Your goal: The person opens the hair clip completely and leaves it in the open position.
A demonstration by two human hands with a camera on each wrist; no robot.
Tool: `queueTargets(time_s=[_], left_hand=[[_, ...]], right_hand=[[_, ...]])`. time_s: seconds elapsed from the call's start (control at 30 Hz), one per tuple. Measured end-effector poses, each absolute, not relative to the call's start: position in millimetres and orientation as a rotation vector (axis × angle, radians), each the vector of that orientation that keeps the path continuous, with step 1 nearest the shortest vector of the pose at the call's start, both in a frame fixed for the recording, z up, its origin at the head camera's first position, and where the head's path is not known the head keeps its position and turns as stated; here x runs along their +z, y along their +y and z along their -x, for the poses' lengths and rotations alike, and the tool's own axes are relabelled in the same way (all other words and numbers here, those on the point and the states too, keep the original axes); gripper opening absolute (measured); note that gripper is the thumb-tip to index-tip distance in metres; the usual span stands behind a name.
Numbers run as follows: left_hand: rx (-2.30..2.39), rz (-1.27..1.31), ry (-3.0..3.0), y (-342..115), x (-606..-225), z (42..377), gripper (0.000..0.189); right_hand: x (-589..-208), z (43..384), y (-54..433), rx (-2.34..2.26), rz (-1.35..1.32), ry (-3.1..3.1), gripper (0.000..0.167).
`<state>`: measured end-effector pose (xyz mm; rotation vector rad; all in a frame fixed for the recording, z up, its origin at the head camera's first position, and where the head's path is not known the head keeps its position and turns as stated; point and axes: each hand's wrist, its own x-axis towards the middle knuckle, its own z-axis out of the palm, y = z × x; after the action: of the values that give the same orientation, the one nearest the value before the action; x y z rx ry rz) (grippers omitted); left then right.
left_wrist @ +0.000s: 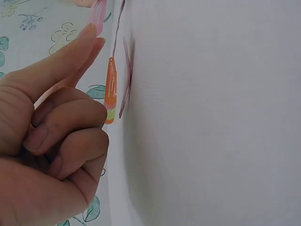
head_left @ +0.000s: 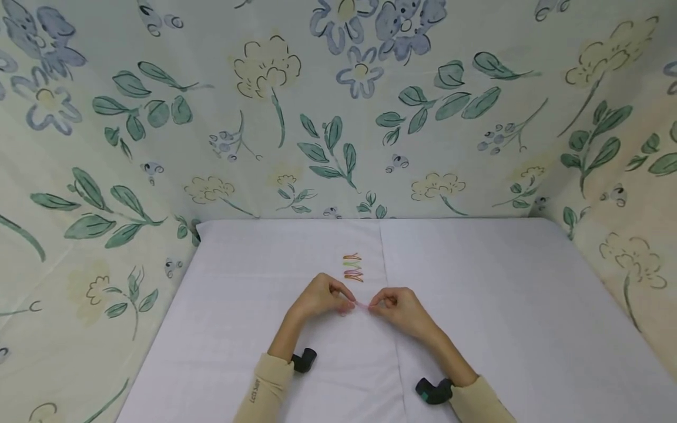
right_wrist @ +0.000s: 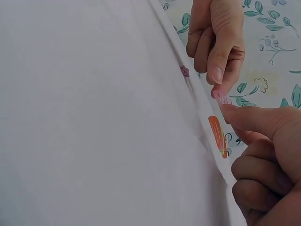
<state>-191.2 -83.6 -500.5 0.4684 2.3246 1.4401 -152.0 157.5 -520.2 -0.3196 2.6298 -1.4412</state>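
Observation:
A pink snap hair clip (head_left: 362, 305) is held between both hands above the white cloth. My left hand (head_left: 322, 296) pinches one end with thumb and forefinger, its other fingers curled in. From the opposite side my right hand (head_left: 404, 311) pinches the other end the same way. The right wrist view shows the clip (right_wrist: 221, 97) between the two sets of fingertips. A dark pink or purple hair clip (left_wrist: 128, 77) lies on the cloth by my left hand. Beyond the hands lies a column of clips: an orange one (head_left: 353, 278), a pink one, a green one (head_left: 351, 264) and another orange one (head_left: 351, 257).
White cloth (head_left: 502, 305) covers the table, with a crease running front to back near the right hand. Floral curtains (head_left: 328, 129) hang behind and at both sides. Black wrist cameras (head_left: 435, 391) sit at the cuffs of the beige sleeves (head_left: 267, 388).

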Motion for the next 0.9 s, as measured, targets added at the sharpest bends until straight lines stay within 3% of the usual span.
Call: queueTargets(time_s=[0.47, 0.9], left_hand=[[1.569, -0.404, 2.205, -90.2, -495.3, 194.0, 0.011], [1.663, -0.429, 2.204, -86.1, -496.1, 193.9, 0.015]], right_hand=[[-510.7, 148.7, 153.9, -1.48, 0.473, 2.517, 0.005], [-504.2, 152.6, 147.9, -1.649, 0.424, 2.633, 0.005]])
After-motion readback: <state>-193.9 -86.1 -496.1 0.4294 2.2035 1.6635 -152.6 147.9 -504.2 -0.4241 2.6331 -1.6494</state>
